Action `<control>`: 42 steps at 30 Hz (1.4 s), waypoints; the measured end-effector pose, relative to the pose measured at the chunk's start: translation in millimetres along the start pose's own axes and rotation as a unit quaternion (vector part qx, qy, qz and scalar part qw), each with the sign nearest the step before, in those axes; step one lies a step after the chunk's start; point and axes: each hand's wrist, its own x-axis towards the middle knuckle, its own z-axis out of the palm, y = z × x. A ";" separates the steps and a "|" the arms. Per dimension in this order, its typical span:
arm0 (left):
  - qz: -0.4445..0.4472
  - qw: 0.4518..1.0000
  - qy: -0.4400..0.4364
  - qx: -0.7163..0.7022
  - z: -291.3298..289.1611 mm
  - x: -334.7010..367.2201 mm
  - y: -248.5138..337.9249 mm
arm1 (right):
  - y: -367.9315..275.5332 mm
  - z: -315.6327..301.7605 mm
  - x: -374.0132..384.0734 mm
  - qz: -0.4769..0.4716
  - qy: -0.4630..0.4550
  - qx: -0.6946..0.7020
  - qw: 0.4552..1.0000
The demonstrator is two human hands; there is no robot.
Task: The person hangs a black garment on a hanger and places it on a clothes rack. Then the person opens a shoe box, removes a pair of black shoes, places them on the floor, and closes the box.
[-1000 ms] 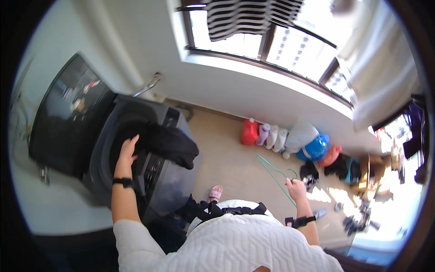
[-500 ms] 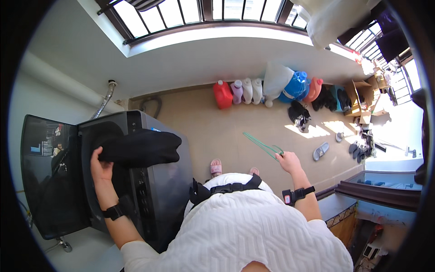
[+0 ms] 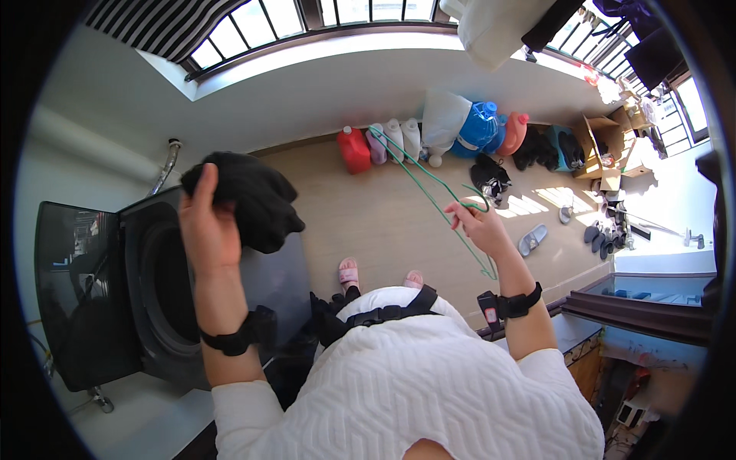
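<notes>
A bunched black cloth garment [image 3: 261, 203] hangs from my left hand [image 3: 208, 234], whose fingers are partly hidden behind the cloth. Hand and garment are up over the far part of a dark grey top-loading washing machine [image 3: 280, 295]. Its lid [image 3: 84, 307] stands raised, and the round drum opening [image 3: 169, 284] shows. On the right, my right hand [image 3: 479, 230] is closed around a thin green clothes hanger [image 3: 426, 189]. The hanger slants from the upper left down to the lower right, with no cloth on it.
Along the far wall stand a red jug [image 3: 353, 150], several pale bottles [image 3: 410, 139], a blue water bottle [image 3: 477, 130] and a cardboard box [image 3: 596, 146]. Shoes and a grey slipper [image 3: 532, 240] lie on the floor at right. Clothes [image 3: 498, 31] hang overhead near the barred windows.
My left hand has lifted the black garment up off the machine's opening and it is bunched now. My right hand has raised and turned the green hanger, which shows wider.
</notes>
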 end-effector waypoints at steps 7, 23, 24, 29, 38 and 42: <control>-0.094 0.993 0.005 0.069 74.5 -52.3 -129.8 | -79.8 7.5 26.2 -0.138 -0.120 0.082 0.980; -0.040 0.922 -0.347 0.168 135.4 -86.8 -219.9 | -62.7 1.9 39.1 -0.180 0.124 -0.068 0.973; -0.066 0.917 -0.373 0.128 137.1 -93.9 -213.8 | -61.1 -0.4 36.8 -0.175 0.129 -0.060 0.974; -0.081 0.901 -0.406 0.130 89.3 -106.0 -239.4 | -62.2 -1.8 17.0 -0.172 0.120 -0.074 0.975; -0.194 0.793 -0.127 0.563 -40.6 -68.4 -298.5 | -87.1 -21.7 -6.4 -0.223 0.079 0.082 0.968; -0.334 0.810 -0.131 0.465 6.4 -94.4 -279.9 | -88.7 -24.6 -20.0 -0.205 0.047 0.112 0.971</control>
